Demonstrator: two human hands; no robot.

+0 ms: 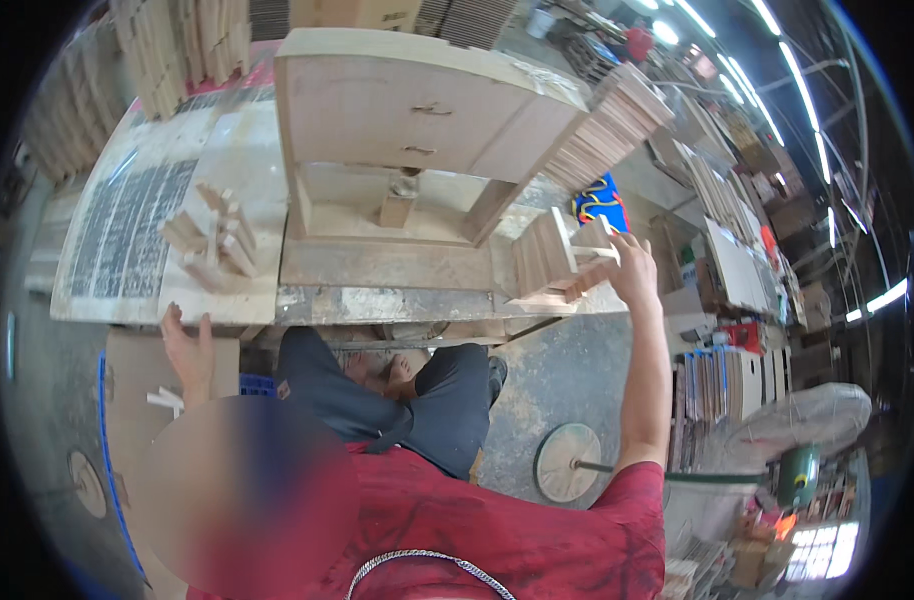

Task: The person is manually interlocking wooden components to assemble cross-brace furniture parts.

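Note:
My right hand (634, 270) reaches out to the right side of the workbench, its fingers closed on a small pale wooden piece (595, 237) beside a stack of short boards (542, 255). My left hand (189, 350) is at the bench's left front edge with thumb and fingers apart, holding nothing. Just beyond it lies a loose pile of small wooden sticks (217, 245). Between my hands stands a large pale wooden cabinet-like frame (427, 110) with openings along its lower part. A small wooden block (399, 202) stands inside one opening.
Thin wooden slats (607, 125) are stacked right of the frame, near a blue and yellow bag (602, 203). Tall bundled wood strips (212, 40) stand at the back left. A cardboard sheet (132, 390) is below my left hand. A fan (812, 420) stands at right.

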